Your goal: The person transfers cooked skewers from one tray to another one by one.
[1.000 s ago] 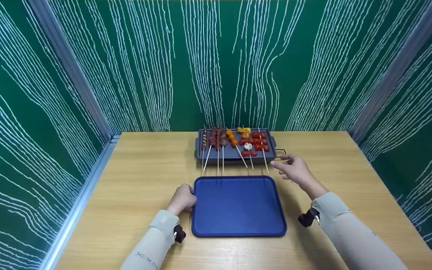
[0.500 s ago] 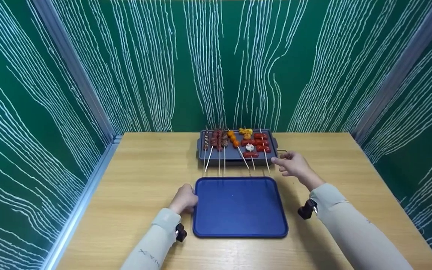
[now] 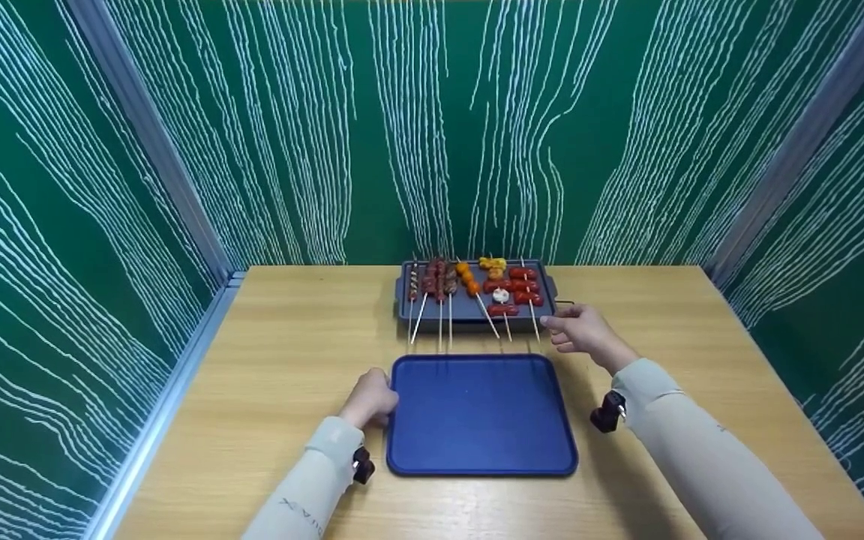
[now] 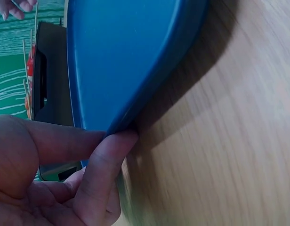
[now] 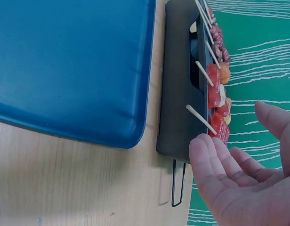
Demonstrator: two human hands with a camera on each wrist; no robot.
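Left arm low, forearm angled in toward blue tray point(image 3: 481, 420); left hand point(image 3: 372, 395) pinches tray's left edge, thumb against fingertips at rim. Tray on wooden table point(image 3: 289, 330), just in front of grill pan point(image 3: 466, 308), which sits by table's far edge. Right arm stretched farther forward; right hand point(image 3: 580, 330) unclosed, fingers loosely bent, thumb spread wide, beside pan's front right corner near wire handle point(image 5: 173, 184). Sausage skewer point(image 3: 524, 286) close to fingertips; contact cannot be told.
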